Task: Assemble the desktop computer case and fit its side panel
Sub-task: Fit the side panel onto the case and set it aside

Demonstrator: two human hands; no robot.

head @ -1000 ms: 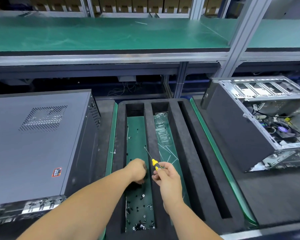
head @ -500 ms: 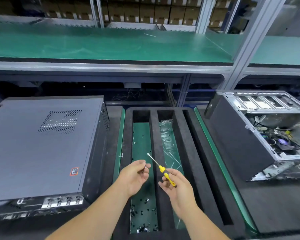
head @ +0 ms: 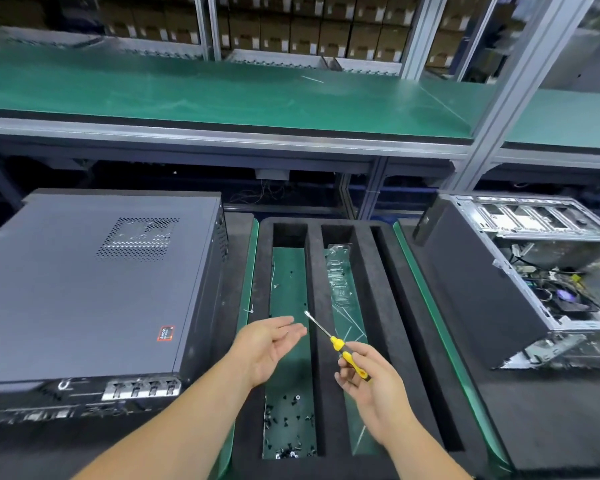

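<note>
A closed grey computer case (head: 84,285) lies flat at the left, its vented side panel facing up. An open case (head: 520,282) with fan and cables exposed leans at the right. Between them sits a black foam tray (head: 329,341) with long slots; several small black screws (head: 288,424) lie in its left slot. My left hand (head: 271,344) hovers palm-up over that slot, fingers straight; whether a screw rests in the palm I cannot tell. My right hand (head: 368,379) grips a yellow-handled screwdriver (head: 336,344), its tip pointing up-left toward my left fingertips.
A clear plastic blister strip (head: 340,275) lies in the tray's middle slot. A green-topped shelf (head: 222,95) on a metal frame runs across above the bench. Stacked cardboard boxes (head: 291,32) fill the racks behind.
My left hand rose out of the screw slot and opened from a closed pinch to a flat, palm-up pose. The right hand with the screwdriver stayed beside it. The camera tilted upward.
</note>
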